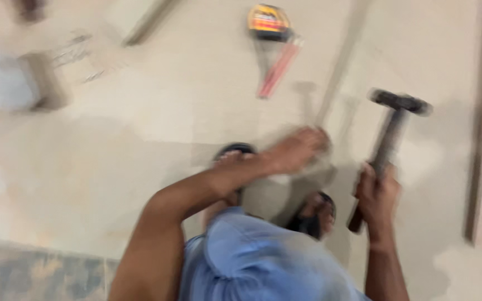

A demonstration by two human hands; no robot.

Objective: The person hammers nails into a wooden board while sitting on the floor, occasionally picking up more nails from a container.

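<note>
At the far left a pale block (40, 78) lies blurred on the floor (140, 145). Your left hand (297, 149) reaches down flat by a thin strip (338, 67); the blur hides whether it grips anything. Beyond it sit a yellow tape measure (268, 22) and a red pencil (277, 69). Your right hand (377, 195) is clenched round the hammer (391, 134), head raised above the floor, just right of the strip.

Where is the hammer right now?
In the head view the hammer is at right, gripped by its handle in the right hand, head raised above the pale floor, right of the left hand.
</note>
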